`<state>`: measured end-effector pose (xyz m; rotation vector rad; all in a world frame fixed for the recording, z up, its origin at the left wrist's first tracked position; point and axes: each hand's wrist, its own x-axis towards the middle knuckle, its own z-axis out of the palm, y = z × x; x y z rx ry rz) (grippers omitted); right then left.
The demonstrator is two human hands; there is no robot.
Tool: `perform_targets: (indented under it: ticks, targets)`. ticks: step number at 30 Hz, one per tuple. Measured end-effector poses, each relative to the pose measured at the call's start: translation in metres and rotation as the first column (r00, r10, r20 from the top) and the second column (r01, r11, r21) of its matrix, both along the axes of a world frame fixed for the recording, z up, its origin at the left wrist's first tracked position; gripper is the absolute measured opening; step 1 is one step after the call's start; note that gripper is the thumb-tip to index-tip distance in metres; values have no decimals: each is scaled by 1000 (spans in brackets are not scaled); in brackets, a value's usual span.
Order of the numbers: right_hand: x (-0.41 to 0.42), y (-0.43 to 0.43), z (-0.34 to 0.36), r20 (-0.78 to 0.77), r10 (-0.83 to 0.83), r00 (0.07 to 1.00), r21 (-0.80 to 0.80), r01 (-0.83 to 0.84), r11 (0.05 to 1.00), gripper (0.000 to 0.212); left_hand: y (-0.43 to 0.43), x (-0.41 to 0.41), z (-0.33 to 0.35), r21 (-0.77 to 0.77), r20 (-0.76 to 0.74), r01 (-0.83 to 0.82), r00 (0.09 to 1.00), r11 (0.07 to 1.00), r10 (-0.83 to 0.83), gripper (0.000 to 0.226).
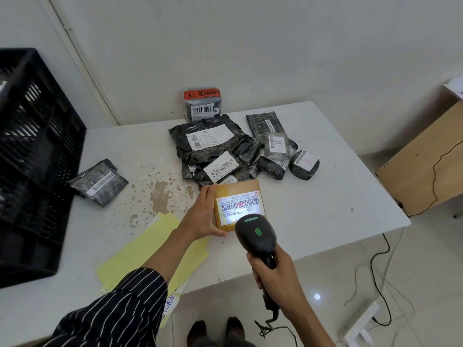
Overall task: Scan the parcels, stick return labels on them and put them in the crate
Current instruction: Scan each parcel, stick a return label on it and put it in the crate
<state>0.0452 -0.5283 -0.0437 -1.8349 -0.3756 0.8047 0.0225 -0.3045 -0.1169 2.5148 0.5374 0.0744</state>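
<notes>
Brown box (238,214) is the parcel being scanned: flat on the table (325,209), label (240,205) up. Left hand (203,216) grips the box's left edge, thumb at the near corner, fingers at the far corner. Right hand (273,274) is wrapped round the handle of the scanner (255,234), whose head hangs over the box's near edge, aimed at the barcode. A white light patch and a red line fall on the label. The green lamp on the scanner's top is lit; I read that as a scan registering but can't confirm. To do it well: run the red line along the bars so it crosses the full barcode, not skewed. Tape over the box looks glossy, so tilt the scanner slightly off square to dodge glare, and pull back if the line misses either end. Left hand should only pin the box, fingers off the label. Pile (215,146) of black parcels sits just behind the box, touching its far edge, likely unscanned. 1 black parcel (100,181) lies well left of the box, against the crate (30,146) but outside it. Yellow sheets (140,251) lie near-left of the box, under the left forearm; probably the return labels, next up. The crate stands far left of the box, so expect a long carry.
</notes>
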Motion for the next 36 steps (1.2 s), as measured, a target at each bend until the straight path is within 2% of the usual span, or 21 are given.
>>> perform_targets:
  ticks: [16,22,29,36]
  targets:
    - [-1,0,1,-7,9,1000,0,-9,1000,12,-1,1,-2,-4,9,0,1000,1000,0,128]
    - [-2,-1,0,-36,-35,999,7,35,999,9,-9,-1,-5,-16,28,29,999,999,-28,129]
    - [-4,-1,4,-68,-87,994,41,90,995,10,-12,5,-9,53,89,45,995,998,-50,128]
    - [-3,4,8,-58,-91,994,62,95,994,11,-3,12,-7,95,67,38,997,995,-44,130]
